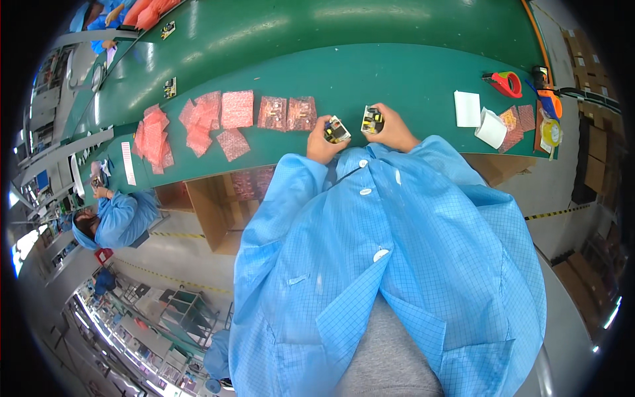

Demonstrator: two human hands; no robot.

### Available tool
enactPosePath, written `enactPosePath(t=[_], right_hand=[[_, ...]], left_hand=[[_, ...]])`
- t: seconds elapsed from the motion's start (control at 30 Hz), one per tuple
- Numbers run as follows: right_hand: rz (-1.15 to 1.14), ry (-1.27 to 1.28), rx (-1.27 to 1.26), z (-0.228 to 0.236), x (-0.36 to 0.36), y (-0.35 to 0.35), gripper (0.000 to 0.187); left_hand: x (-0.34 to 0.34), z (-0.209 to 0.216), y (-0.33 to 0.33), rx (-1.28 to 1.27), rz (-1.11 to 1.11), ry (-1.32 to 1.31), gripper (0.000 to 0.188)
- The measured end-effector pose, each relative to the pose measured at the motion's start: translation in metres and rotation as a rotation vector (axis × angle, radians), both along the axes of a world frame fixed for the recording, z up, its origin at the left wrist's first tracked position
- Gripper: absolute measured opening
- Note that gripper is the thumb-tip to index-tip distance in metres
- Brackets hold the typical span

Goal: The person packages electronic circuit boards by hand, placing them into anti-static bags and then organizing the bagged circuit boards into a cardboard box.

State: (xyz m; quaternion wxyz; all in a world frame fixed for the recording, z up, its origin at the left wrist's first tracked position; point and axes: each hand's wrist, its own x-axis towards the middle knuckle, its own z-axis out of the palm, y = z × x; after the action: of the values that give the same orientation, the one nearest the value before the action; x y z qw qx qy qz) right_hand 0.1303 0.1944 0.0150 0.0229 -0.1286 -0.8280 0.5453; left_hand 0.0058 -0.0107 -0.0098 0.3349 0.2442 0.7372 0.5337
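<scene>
Close to the table's near edge, my left hand (321,143) is closed around a small circuit board (337,130) with black and yellow parts on it. A second circuit board (372,120) of similar look sits in my right hand (395,130), gripped by its side. The two boards are a short gap apart, tilted toward each other. Just left of my left hand lie two pink bubble bags (302,114) (272,112) side by side, each with a board showing through. Farther left is a flat stack of pink bubble bags (237,109).
Loose bubble bags (153,140) spread leftward over the green table (397,73). More boards (170,87) lie on the green belt beyond. At right are white sheets (467,108), a red tape dispenser (507,83) and an orange tool (549,104). An open carton (210,215) stands below; a co-worker (119,215) sits left.
</scene>
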Motion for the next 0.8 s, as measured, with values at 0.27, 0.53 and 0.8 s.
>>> enactPosePath(t=[0.27,0.53,0.8], right_hand=[[-0.313,-0.371,0.35,-0.048,0.034,0.015,0.066],[-0.495,-0.345,0.116,-0.079,0.054,0.027,0.068],[-0.514,-0.331,-0.28,-0.084,0.055,0.031,0.038]], left_hand=[[-0.048,-0.017,0.086,-0.34,-0.23,0.632,0.073],[-0.096,-0.018,0.087,-0.343,-0.019,0.796,0.085],[-0.128,-0.053,-0.121,-0.329,0.835,0.679,0.057]])
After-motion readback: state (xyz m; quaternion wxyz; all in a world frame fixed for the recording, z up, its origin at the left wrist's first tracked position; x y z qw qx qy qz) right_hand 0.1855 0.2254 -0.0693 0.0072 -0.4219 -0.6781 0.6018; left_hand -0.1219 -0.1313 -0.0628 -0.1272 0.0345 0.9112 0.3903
